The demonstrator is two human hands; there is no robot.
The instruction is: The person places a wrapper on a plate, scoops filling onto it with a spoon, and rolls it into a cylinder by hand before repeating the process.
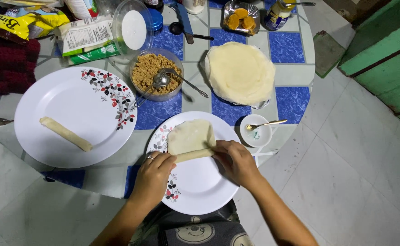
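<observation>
Head cam looked down on my tiled table (pixel 291 73). Far left sat a yellow snack bag (pixel 24 20) w/ a white packet (pixel 85 35) beside it. Below those, a big floral plate (pixel 49 100) held one finished roll (pixel 65 134), lying diagonally. Next came a clear tub of brown crumbly filling (pixel 155 74) w/ two spoons (pixel 161 80) resting in it, its lid (pixel 133 28) propped just behind.

Front centre, a second floral plate (pixel 200 187) carried the wrapper (pixel 191 136) I was handling: top half flat, bottom edge curled into a tube. My left hand (pixel 155 172), ring on one finger, pinched the tube's left end; my right hand (pixel 237 159) gripped its right end. Both sets of fingers were curled onto the wrapper, not loose.

Right of the tub lay a stack of pale round wrappers (pixel 240 72). Near my right hand stood a small white dish (pixel 257 135) w/ a gold spoon (pixel 266 124) across it. At the back, a foil tray of orange pieces (pixel 241 18) and a bottle (pixel 277 13).
</observation>
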